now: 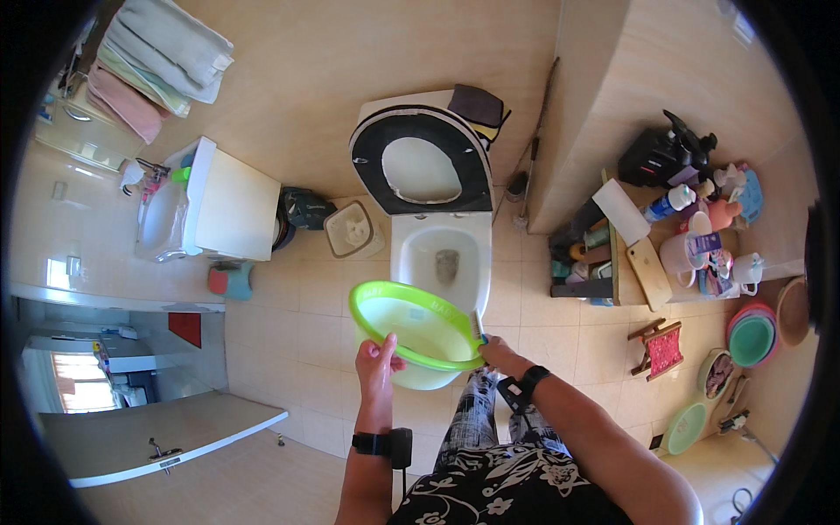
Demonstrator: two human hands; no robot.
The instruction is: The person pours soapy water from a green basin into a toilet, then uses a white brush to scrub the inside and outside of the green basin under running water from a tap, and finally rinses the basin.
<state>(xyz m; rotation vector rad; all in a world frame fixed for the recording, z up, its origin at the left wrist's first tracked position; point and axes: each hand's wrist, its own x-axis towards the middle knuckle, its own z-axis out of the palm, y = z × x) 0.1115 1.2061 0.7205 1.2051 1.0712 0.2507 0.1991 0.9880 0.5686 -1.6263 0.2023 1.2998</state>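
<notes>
Where the basin (411, 331) hung: at my front, just before the toilet (442, 238), its far rim overlapping the bowl's front from above.
Left grip (378, 359): I had it closed on the near left rim.
Right grip (499, 352): I held a slim brush-like tool (477, 325) at the right rim; I cannot tell if it clasped the basin too.
Stool (662, 352): red-seated, well off to my right.

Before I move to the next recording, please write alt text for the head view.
A person's left hand and right hand hold a large green-rimmed basin in front of an open toilet, the right hand also holding what looks like a small brush. A cluttered shelf stands at right, a washbasin at left.
</notes>
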